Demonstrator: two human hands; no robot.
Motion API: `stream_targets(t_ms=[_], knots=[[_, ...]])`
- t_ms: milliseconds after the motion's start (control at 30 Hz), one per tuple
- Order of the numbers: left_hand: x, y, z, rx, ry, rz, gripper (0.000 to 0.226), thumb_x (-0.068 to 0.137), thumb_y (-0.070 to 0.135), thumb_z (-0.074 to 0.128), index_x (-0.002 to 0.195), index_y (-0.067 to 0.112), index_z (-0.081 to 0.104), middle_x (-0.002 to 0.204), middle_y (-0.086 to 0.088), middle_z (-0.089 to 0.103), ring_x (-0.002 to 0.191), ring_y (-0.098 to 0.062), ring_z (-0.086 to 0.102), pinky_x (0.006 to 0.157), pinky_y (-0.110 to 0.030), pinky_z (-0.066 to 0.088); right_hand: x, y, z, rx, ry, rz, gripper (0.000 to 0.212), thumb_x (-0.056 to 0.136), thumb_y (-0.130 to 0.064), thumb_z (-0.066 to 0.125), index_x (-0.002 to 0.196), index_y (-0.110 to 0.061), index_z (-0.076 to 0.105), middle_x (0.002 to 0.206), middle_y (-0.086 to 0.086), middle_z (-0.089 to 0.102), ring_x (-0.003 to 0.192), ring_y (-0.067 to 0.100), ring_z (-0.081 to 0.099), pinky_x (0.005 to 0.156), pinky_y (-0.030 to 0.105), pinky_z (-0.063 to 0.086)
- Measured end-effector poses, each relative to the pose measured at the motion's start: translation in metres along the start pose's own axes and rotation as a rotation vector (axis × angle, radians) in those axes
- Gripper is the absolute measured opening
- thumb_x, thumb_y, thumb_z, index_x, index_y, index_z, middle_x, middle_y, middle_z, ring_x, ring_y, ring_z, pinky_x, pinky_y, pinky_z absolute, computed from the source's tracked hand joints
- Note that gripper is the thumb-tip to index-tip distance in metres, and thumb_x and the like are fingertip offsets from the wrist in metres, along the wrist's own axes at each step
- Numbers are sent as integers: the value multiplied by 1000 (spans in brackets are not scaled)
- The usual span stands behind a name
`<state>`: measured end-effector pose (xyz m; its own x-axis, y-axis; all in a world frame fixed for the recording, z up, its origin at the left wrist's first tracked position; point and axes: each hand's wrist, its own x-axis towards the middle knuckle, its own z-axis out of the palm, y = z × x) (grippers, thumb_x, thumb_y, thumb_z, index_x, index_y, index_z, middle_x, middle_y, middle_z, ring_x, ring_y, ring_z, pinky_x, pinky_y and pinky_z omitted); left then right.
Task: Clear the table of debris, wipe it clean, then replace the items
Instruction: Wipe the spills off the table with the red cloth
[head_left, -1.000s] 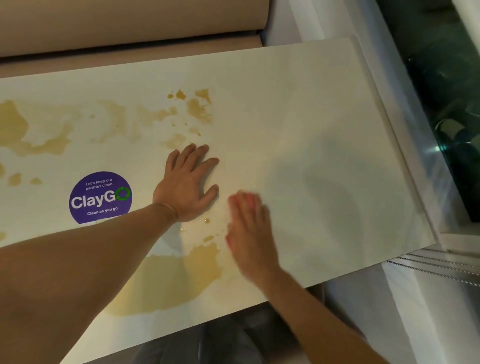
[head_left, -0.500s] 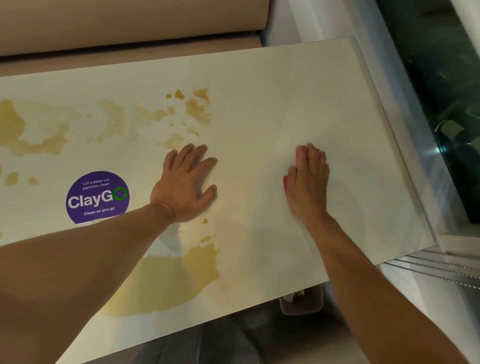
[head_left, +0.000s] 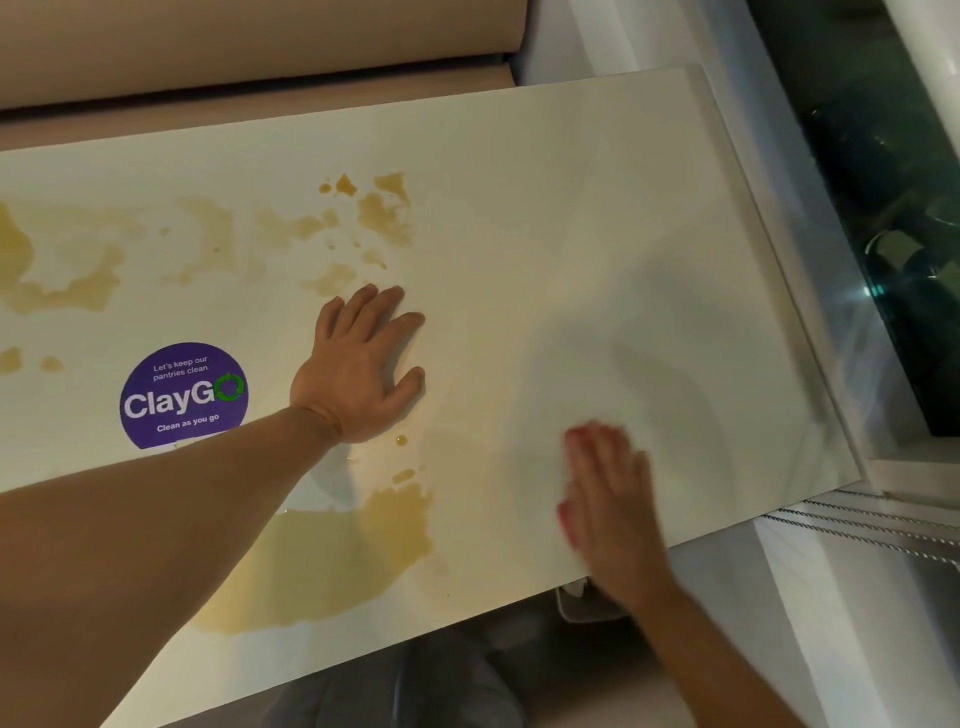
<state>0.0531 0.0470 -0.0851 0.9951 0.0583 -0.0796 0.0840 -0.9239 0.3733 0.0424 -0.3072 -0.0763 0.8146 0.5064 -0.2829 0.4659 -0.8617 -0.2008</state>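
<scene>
A white table (head_left: 571, 208) fills the view, marked with yellowish-brown spilled liquid. A large puddle (head_left: 322, 566) lies near the front edge, and smaller stains (head_left: 384, 213) sit further back. My left hand (head_left: 363, 374) rests flat on the table, fingers spread, between those two patches. My right hand (head_left: 613, 499), blurred by motion, presses flat on a red cloth (head_left: 570, 440) near the front right of the table. Only thin red edges of the cloth show beside my fingers and palm.
A purple round "ClayGo" sticker (head_left: 183, 397) lies left of my left hand. More stains (head_left: 52, 280) spread at the far left. A beige padded bench (head_left: 234, 52) runs behind the table. A dark window (head_left: 883, 208) and blind cords (head_left: 857, 525) are on the right. A pale bin (head_left: 582, 605) sits under the front edge.
My right hand with the red cloth swept from the front middle out to the right, and has now come back toward the front edge. My left hand stayed put.
</scene>
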Motion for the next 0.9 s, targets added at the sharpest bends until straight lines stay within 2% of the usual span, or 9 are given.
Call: stream_targets(t_ms=[100, 200, 333, 433, 500, 633, 733, 833, 900], knots=[[0, 1, 0, -4, -2, -4, 64, 89, 55, 44, 146, 28, 44, 162, -4, 29, 153, -29, 15, 123, -52, 10, 42, 50, -26, 42, 119, 282, 54, 100, -25, 36, 153, -12, 31, 162, 13, 24, 149, 41, 23, 115, 63, 28], [0, 2, 0, -10, 4, -2, 64, 88, 54, 46, 146, 27, 45, 162, -4, 30, 153, -29, 16, 123, -52, 10, 75, 40, -32, 81, 212, 401, 48, 104, -26, 27, 149, -12, 30, 163, 12, 22, 147, 41, 22, 116, 61, 27], [-1, 2, 0, -10, 14, 0, 62, 87, 52, 49, 144, 26, 47, 161, -5, 32, 152, -31, 18, 123, -51, 11, 65, -48, -5, 68, 161, 270, 61, 101, -30, 30, 158, -11, 21, 167, 15, 16, 152, 43, 15, 120, 59, 24], [-1, 3, -1, -6, 19, 2, 62, 87, 51, 49, 143, 25, 48, 160, -6, 34, 151, -32, 20, 122, -52, 13, 18, -120, 23, 99, 52, 88, 67, 103, -39, 25, 163, -15, 5, 170, 14, 3, 156, 41, 2, 124, 59, 16], [-1, 4, -2, -6, 24, 4, 62, 87, 51, 50, 143, 25, 48, 159, -7, 34, 151, -33, 21, 122, -52, 13, -20, -142, 38, 77, 13, -22, 70, 105, -42, 28, 164, -14, 2, 171, 13, -1, 156, 40, 0, 123, 59, 14], [-1, 3, -1, -8, 16, -4, 63, 87, 52, 49, 144, 26, 46, 160, -5, 32, 151, -31, 19, 123, -50, 10, -57, -106, 43, 1, -50, -115, 69, 102, -40, 37, 163, -15, 18, 170, 12, 11, 156, 41, 9, 121, 62, 23], [-1, 4, -1, -9, 11, -6, 63, 87, 52, 49, 144, 27, 46, 161, -5, 32, 152, -31, 18, 123, -50, 10, -46, -50, 27, -22, -22, 11, 66, 96, -35, 39, 158, -14, 29, 165, 13, 25, 151, 42, 25, 113, 65, 35], [-1, 4, -2, -9, 17, -1, 62, 87, 51, 49, 144, 26, 47, 160, -6, 33, 151, -32, 19, 123, -51, 11, -14, -8, 8, 14, 52, 173, 61, 103, -33, 34, 159, -11, 26, 166, 16, 22, 153, 42, 19, 117, 63, 28], [-1, 4, -2, -12, 18, -2, 62, 87, 51, 49, 143, 26, 47, 160, -6, 33, 151, -32, 19, 123, -52, 11, 10, -5, 2, 54, 130, 241, 56, 109, -30, 33, 160, -8, 25, 167, 18, 19, 154, 43, 15, 119, 63, 25]])
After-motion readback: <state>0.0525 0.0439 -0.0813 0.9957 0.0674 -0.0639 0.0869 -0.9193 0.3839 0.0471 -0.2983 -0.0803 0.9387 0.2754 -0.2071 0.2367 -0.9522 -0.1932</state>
